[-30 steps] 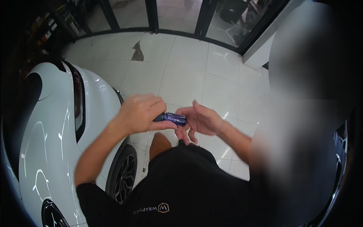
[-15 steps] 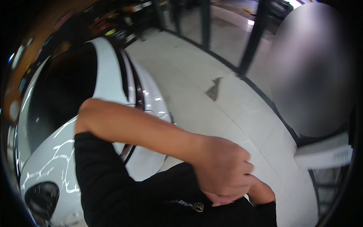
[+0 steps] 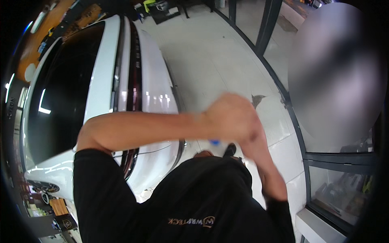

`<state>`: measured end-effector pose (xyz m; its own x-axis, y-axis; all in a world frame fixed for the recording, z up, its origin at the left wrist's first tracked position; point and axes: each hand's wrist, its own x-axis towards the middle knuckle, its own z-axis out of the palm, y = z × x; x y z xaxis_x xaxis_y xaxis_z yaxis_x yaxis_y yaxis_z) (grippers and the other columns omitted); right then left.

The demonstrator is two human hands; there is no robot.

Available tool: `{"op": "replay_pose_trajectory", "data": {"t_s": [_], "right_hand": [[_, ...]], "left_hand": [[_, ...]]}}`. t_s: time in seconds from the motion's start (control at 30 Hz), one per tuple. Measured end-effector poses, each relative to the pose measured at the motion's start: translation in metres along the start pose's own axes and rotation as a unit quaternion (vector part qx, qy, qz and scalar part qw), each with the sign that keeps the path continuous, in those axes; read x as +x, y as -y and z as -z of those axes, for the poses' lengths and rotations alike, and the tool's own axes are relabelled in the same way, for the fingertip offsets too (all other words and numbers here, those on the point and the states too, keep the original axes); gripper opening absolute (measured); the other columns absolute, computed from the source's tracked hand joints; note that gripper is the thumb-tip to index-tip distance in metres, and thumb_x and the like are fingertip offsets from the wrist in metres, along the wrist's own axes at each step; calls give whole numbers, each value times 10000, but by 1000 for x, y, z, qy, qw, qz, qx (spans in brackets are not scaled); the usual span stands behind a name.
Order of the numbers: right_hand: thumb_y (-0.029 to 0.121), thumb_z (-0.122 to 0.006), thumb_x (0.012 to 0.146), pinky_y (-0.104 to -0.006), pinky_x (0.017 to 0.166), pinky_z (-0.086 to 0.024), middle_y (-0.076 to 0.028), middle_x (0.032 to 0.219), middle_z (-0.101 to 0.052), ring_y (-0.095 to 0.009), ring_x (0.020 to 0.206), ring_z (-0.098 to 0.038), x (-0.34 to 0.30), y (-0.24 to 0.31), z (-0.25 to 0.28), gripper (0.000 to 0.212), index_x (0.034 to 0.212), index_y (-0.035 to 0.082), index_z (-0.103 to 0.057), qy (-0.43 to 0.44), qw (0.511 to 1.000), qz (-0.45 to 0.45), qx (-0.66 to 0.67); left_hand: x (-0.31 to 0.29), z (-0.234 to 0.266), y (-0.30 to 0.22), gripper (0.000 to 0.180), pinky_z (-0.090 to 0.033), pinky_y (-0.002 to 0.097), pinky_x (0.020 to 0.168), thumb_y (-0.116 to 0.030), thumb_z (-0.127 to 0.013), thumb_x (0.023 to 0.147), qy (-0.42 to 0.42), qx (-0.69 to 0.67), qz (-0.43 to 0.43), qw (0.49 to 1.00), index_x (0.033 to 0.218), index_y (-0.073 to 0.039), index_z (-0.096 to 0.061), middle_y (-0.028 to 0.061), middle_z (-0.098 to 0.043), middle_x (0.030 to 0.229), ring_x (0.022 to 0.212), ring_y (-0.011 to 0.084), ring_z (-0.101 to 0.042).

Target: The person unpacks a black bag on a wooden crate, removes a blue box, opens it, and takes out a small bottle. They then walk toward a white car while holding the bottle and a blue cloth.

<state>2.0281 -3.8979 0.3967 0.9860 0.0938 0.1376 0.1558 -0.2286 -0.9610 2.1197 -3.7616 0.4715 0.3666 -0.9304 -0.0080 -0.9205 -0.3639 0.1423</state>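
Note:
My left hand (image 3: 229, 115) and my right hand (image 3: 251, 139) meet in front of my chest. The left forearm lies level across the picture, and its hand covers most of the right one. Motion smears the fingers of both, so whether they grip anything does not show. A small blue patch (image 3: 214, 142) peeks out just under the left wrist; its kind is too blurred to tell. Left of my hands stands a white car (image 3: 156, 85) with a dark rear window (image 3: 60, 97) and a dark red tail-light strip (image 3: 135, 81). My left elbow overlaps the car in view.
Dark-framed glass panels (image 3: 279, 85) run along the right side. Light floor tiles (image 3: 206, 60), with a dark mark (image 3: 257, 99), lie between car and glass. A black shoe (image 3: 230, 150) shows below my hands. Dark equipment (image 3: 164, 14) sits at the far end. A blurred oval hides the upper right.
My joined hands have moved up and away from my body, and the left forearm has turned level. The view has shifted, showing more of the car's tail and my shirt front.

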Motion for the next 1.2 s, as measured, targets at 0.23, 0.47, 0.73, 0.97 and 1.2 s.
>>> {"op": "replay_pose_trajectory", "data": {"t_s": [0.23,0.47,0.73,0.97,1.2], "right_hand": [[261,-707,833,-526,754,-572,-224,793,-724,-419,787,-727,314,-110,-31,224,817,40,-738,-22,925,16,-380],[214,-715,816,-450,696,-552,-205,725,-693,-375,743,-716,473,-113,-20,183,811,34,-683,83,961,23,-265],[179,-704,783,-384,671,-493,-144,669,-594,-229,635,-550,655,-121,-19,215,766,-22,-629,315,943,-8,106],[218,-747,818,-446,670,-561,-153,744,-720,-343,738,-724,924,-188,-76,197,950,87,-680,-16,932,127,-339],[244,-725,816,-487,681,-564,-154,740,-711,-373,754,-719,1092,-216,-140,182,907,96,-671,16,967,108,-229]], "left_hand": [[64,-67,297,342,-537,422,579,-278,-516,1005,-31,-429,485,762,781,-39,-614,124,-636,710,647,247,-675],[64,-1,424,421,-506,444,591,-402,-537,1025,-107,-231,349,902,825,-32,-543,121,-579,701,581,295,-623],[119,57,605,287,-499,452,606,-288,-667,914,-146,-44,-12,988,879,-18,-576,152,-601,753,681,380,-624],[195,42,853,264,-508,359,527,-275,-530,1011,-134,-242,496,823,917,-28,-538,112,-607,689,573,236,-628],[183,87,1014,610,-516,334,529,-624,-483,1044,-42,-424,618,661,1000,-28,-605,124,-660,768,550,199,-653]]}}
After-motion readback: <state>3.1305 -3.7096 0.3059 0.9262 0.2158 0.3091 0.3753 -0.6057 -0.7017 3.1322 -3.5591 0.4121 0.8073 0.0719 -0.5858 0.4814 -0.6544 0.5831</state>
